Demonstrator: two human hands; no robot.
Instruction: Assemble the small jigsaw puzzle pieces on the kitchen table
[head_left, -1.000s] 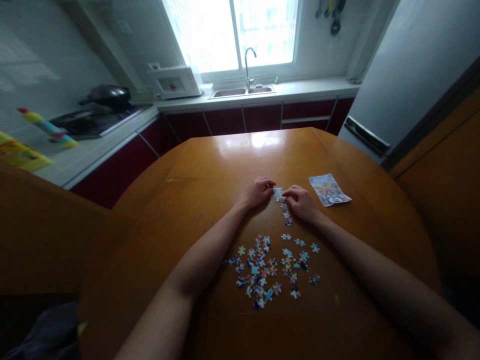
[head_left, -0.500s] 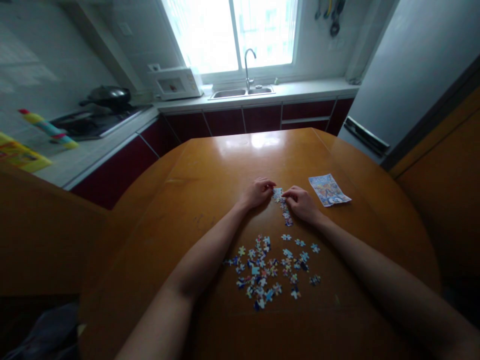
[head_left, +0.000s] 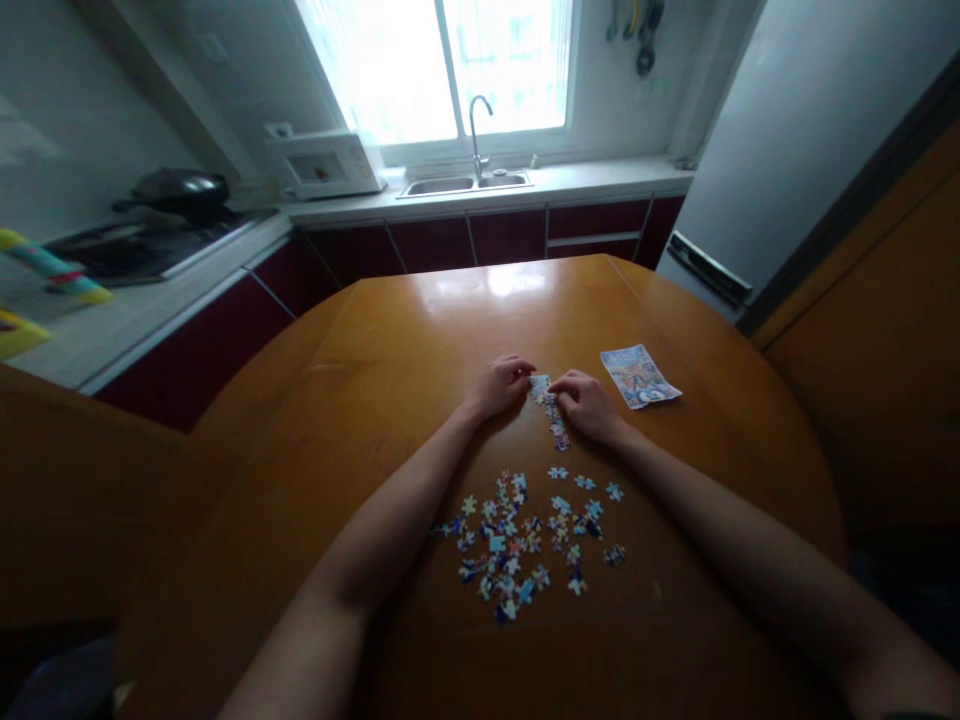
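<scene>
A strip of joined jigsaw puzzle pieces [head_left: 558, 428] lies on the table, wider at its far end. My left hand [head_left: 504, 384] is at the far left corner of this strip, fingers bent and fingertips on its edge. From the right, my right hand [head_left: 589, 402] reaches over the strip with thumb and forefinger pinched on a puzzle piece at its right side; the fingers partly hide that piece. Nearer to me lies a scattered heap of loose puzzle pieces [head_left: 510, 545], with several single ones spread to its right.
A creased picture sheet [head_left: 641, 377] lies right of my right hand. The wooden table [head_left: 420, 350] has a rounded edge. Beyond it are a counter with a sink [head_left: 442, 186], a microwave [head_left: 326, 165], and a wok [head_left: 180, 190] on the stove. A fridge [head_left: 810, 130] stands at the right.
The whole view has shifted a little, so everything appears further left. Both hands stay at the far end of the joined strip, with hardly any movement against it.
</scene>
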